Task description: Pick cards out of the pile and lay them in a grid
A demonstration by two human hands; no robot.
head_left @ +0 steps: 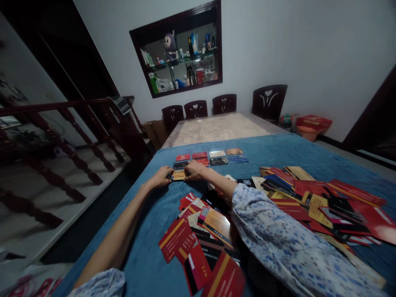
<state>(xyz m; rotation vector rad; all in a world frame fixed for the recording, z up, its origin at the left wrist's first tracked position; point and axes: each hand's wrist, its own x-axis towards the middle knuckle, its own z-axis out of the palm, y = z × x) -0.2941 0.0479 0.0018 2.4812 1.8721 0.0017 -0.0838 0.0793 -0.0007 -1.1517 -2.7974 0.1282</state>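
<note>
A gold card [178, 176] lies on the blue cloth between my hands. At its left edge, my left hand [163, 176] grips it with bent fingers. From the other side, my right hand [194, 170] closes on the right edge. Directly beyond it is a dark card [180, 164], close to or touching the gold one. Other cards are laid out in rows behind: a red card [182, 157], a white card [217, 153], a black card [218, 161] and a blue card [238, 159] among them. My right hand partly covers a red card in the nearer row.
A loose pile of cards [210, 231] spreads in front of me, under my right forearm. A second, larger heap [312, 202] lies to the right. The blue cloth [139, 255] covers the near part of the table; chairs [196, 109] stand at the far end.
</note>
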